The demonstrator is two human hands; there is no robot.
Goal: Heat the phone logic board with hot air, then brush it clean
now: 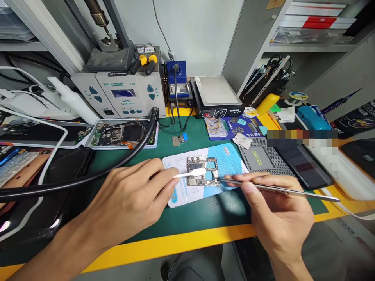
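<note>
A small phone circuit board (191, 181) lies on a white and blue printed card (231, 160) in the middle of the green mat. My left hand (137, 191) pinches a white cotton swab (195, 172) between thumb and fingers, its tip over the board's centre. From the other side, my right hand (278, 207) grips metal tweezers (281, 189), their points at the board's right edge. Whether the swab tip presses on the board, I cannot tell. Behind the card lies a small part with a blue patch (184, 137).
A hot-air station (125, 95) stands at the back left; its black hose (117, 171) crosses the mat near my left hand. A heating plate (218, 91) stands at the back. On the right are a perforated mat (263, 156) and a dark phone (304, 162).
</note>
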